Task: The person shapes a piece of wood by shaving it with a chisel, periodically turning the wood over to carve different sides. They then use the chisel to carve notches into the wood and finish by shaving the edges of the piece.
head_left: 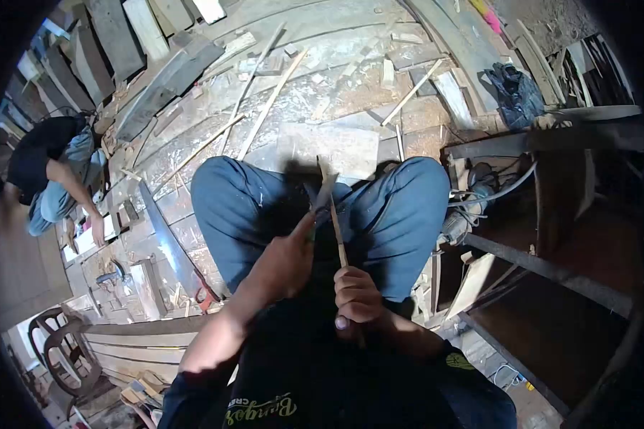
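Observation:
My left hand is closed round the handle of a knife, whose blade points up and lies against a thin wooden stick. Lower down, my right hand wraps round that same stick, its fingers curled. The stick stands away from my body between my bent knees, its far tip over a flat pale board on the floor. Part of the knife's handle is hidden in my fist.
A handsaw with a red handle lies at left, near a crouching person. Several boards and long sticks cover the floor ahead. A wooden frame and a black plastic bag are at right.

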### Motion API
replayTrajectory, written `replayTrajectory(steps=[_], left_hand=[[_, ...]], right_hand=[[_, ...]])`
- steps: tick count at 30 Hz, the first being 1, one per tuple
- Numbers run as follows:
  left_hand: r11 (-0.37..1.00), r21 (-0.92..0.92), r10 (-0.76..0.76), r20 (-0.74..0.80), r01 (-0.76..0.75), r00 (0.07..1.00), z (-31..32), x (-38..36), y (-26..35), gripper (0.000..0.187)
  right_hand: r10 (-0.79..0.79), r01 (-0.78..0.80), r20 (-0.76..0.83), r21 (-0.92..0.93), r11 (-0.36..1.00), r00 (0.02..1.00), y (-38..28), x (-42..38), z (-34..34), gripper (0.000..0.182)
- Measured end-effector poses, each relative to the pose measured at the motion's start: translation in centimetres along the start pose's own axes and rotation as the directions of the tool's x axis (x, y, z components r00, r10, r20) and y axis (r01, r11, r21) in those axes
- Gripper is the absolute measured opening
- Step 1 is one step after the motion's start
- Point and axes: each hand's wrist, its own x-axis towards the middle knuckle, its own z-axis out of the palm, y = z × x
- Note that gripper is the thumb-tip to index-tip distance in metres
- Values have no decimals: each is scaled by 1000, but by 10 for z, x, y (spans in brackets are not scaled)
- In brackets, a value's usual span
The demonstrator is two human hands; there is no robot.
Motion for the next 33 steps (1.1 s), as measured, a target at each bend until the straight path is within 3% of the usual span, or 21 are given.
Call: replayTrajectory(steps=[3,6,8,12,15,19,21,24,26,33], left_hand=[[996,62,-71,102,65,992,-8,-16,22,55],[998,46,-47,34,45,998,3,12,12,55],[997,68,41,-24,-39,999,11,33,9,57],[997,49,69,-63,-66,996,15,16,2,56],[994,108,-15,3,14,1000,5,-29,9,54],[998,41,-42,-48,44,998,9,-59,8,54],[996,56,-60,-63,64,996,10,-58,6,54],[992,-114,-63,-48,58,997,17,-40,-7,54],[998,-51,-50,-78,46,996,19,-22,-11,55],[997,-11,-73,6,73,997,10,-25,2,55]], right_hand=[[38,-37,-35,21,999,999,-5,-6,1,23],[19,-18,-44,14,1000,999,-4,2,7,32],[45,-45,-11,20,999,999,-8,4,-2,28],[43,-43,-13,10,999,999,-5,-4,0,28],[18,-18,-23,5,1000,1000,-5,1,2,29],[42,-42,-20,-5,999,999,-4,0,0,27],[23,-23,-15,-6,1000,1000,-3,3,-2,27],[37,-37,-2,-23,999,999,-4,4,-1,29],[-13,13,-103,-1,1000,995,-1,1,2,30],[-17,17,-117,-6,1000,993,0,-4,2,22]])
